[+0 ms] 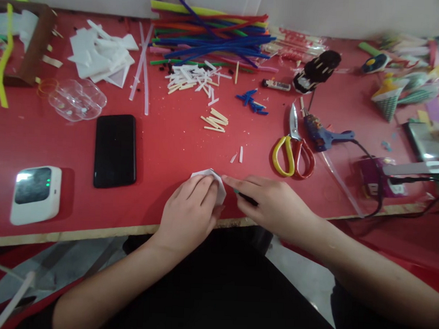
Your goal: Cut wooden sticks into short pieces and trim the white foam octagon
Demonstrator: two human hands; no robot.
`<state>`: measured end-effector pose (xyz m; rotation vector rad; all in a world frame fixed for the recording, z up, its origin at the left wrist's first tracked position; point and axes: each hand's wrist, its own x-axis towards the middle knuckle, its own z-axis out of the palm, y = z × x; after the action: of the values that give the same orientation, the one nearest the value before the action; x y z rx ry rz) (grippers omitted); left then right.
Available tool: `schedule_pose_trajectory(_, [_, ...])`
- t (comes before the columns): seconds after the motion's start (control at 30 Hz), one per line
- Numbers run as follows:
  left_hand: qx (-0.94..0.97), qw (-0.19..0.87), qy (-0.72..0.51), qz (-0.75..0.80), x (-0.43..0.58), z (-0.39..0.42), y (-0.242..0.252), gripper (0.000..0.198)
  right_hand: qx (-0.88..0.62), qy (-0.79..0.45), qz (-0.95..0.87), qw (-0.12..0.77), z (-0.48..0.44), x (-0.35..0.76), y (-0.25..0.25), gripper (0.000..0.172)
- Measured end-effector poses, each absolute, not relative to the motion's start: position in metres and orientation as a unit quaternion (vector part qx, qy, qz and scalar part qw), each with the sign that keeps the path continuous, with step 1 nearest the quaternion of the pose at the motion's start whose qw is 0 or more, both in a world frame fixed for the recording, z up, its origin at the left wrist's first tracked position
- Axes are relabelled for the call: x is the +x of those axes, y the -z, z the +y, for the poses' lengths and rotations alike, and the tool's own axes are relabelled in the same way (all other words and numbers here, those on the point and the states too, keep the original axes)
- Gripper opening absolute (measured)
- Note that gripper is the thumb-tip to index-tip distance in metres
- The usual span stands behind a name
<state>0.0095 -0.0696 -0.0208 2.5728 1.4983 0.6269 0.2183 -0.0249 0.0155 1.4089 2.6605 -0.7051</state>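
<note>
My left hand [192, 207] is curled over a small piece of white paper [221, 191] near the table's front edge. Its fingers press on the paper and cover most of it. Just right of it, my right hand [267, 200] is closed round a dark slim tool [249, 199] with a bit of green at its tip end. Most of the tool is hidden, and its kind does not show. The right index fingertip is at the paper's right edge. Beyond the hands lie two small white strips [241, 154].
Scissors [294, 143] and a blue glue gun [326, 137] with its cord lie right. A black phone [116, 150] and a white device [36, 195] lie left. Cut sticks [214, 120], blue pieces [252, 101] and pipe cleaners [214, 35] lie farther back.
</note>
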Motion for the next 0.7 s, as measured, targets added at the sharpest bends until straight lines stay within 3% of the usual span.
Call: schedule_pose_trajectory(0.7, [0.83, 0.007, -0.27, 0.489, 0.009, -0.079, 0.029, 0.024, 0.418, 0.193, 0.887, 0.027, -0.02, 0.215, -0.024, 0.049])
